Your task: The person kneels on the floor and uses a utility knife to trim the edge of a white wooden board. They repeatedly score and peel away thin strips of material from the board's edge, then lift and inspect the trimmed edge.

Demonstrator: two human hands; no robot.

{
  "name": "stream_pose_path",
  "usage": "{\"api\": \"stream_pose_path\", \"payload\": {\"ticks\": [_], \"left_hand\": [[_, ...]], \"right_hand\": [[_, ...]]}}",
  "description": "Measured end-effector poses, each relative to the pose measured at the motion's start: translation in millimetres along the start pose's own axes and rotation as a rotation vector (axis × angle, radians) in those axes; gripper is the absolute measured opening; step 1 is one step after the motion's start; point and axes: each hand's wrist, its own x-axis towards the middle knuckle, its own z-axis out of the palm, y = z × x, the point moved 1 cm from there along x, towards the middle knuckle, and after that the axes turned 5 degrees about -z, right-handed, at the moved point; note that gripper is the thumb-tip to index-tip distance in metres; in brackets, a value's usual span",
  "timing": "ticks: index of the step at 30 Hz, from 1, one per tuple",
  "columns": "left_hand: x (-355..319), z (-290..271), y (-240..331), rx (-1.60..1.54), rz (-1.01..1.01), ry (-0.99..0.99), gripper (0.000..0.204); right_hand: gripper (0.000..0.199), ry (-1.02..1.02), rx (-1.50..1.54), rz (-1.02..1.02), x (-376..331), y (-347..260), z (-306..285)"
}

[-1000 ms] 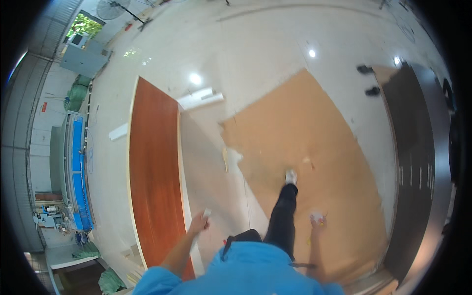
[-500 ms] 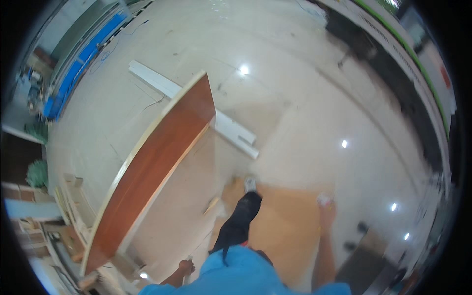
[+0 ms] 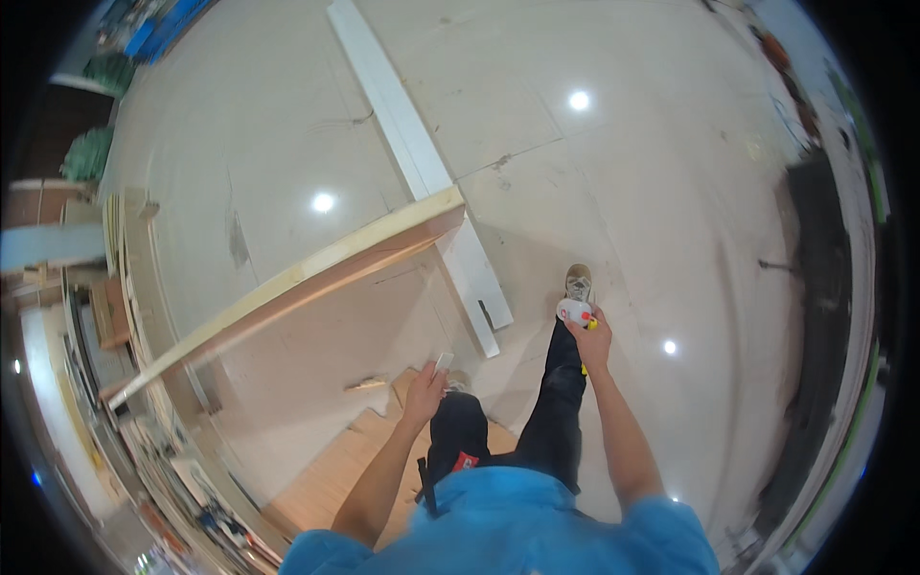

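Note:
My left hand (image 3: 422, 395), closed, grips a small flat white rectangular piece (image 3: 444, 362) that juts out beyond the fingers. My right hand (image 3: 595, 345) is wrapped round a white rounded container with red and yellow parts (image 3: 573, 311), held over my right shoe; its exact kind cannot be made out. Ahead and to the left of both hands is a large curved wooden panel (image 3: 316, 270) with a pale edge. Its near right end lies across a long white beam (image 3: 393, 105) on the floor. Neither hand touches the panel.
A brown sheet (image 3: 335, 462) lies on the floor by my left leg, with a small wood scrap (image 3: 366, 383) near it. Wooden boards and racks (image 3: 139, 278) line the left side. A long dark object (image 3: 815, 278) runs along the right.
My view has turned, and I have stepped forward toward the beam. Both hands have come up in front of me. The panel now shows its pale edge more than its brown face.

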Motion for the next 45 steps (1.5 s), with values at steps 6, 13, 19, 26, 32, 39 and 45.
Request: {"api": "stream_pose_path", "payload": {"ticks": [6, 13, 19, 26, 32, 39, 45], "left_hand": [[49.7, 92.6, -2.2, -0.140, -0.332, 0.307, 0.027], [154.2, 174.9, -6.6, -0.392, -0.417, 0.336, 0.036], [260.5, 216.0, -51.8, -0.122, -0.234, 0.505, 0.026], [344.7, 260.5, -118.0, 0.100, -0.116, 0.781, 0.020], [382.2, 261.6, -148.2, 0.179, -0.105, 0.864, 0.021], [378.9, 262.3, -140.3, 0.328, -0.120, 0.809, 0.026], [391.5, 269.8, -140.5, 0.438, -0.178, 0.616, 0.027]], "right_hand": [[0.065, -0.402, -0.348, -0.380, 232.7, 4.8, 91.7], [0.067, -0.748, -0.562, -0.605, 362.2, 40.5, 171.6], [0.067, -0.854, -0.645, -0.691, 410.4, 95.2, 231.0], [0.065, -0.951, -0.569, -0.931, 443.4, 160.2, 272.8], [0.081, -1.067, -0.447, -0.969, 459.6, 168.2, 270.7], [0.037, -0.610, 0.093, -0.427, 453.9, 179.7, 234.0], [0.028, -0.962, 0.382, -0.614, 375.6, 156.9, 220.8]]}}
